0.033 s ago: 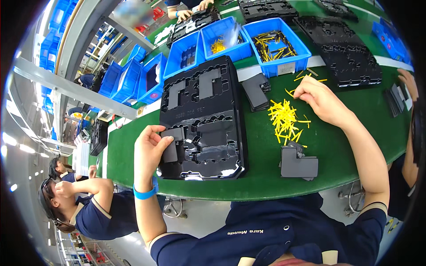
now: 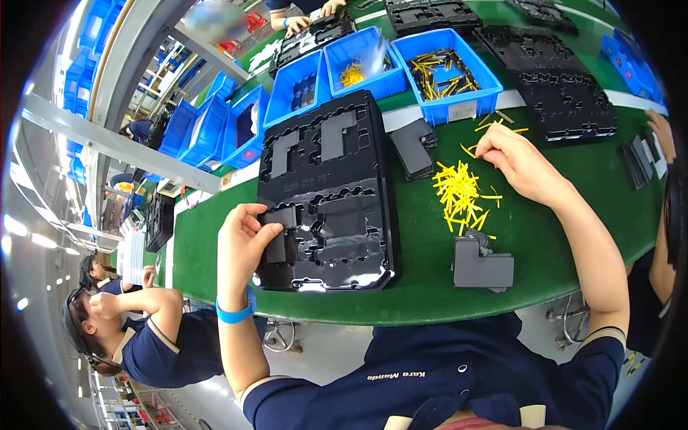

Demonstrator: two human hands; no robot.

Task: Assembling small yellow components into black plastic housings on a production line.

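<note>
A black moulded tray lies in front of me with shaped recesses. At its near left corner a dark grey L-shaped plate sits at a recess, and my left hand holds its edge between thumb and fingers. Two similar plates, a far left one and one beside it, lie in the tray's far half. To the right, my right hand is closed in a pinch at the end of a thin yellow strip. Below it lies a loose heap of yellow strips.
Grey L-shaped plates are stacked near me and beyond the heap. Behind the tray stand blue bins, one with yellow and dark strips. Another black tray lies at the far right. Co-workers are left, right and across the table.
My left hand and the grey plate have shifted very slightly to the right and nearer. The right hand has barely moved.
</note>
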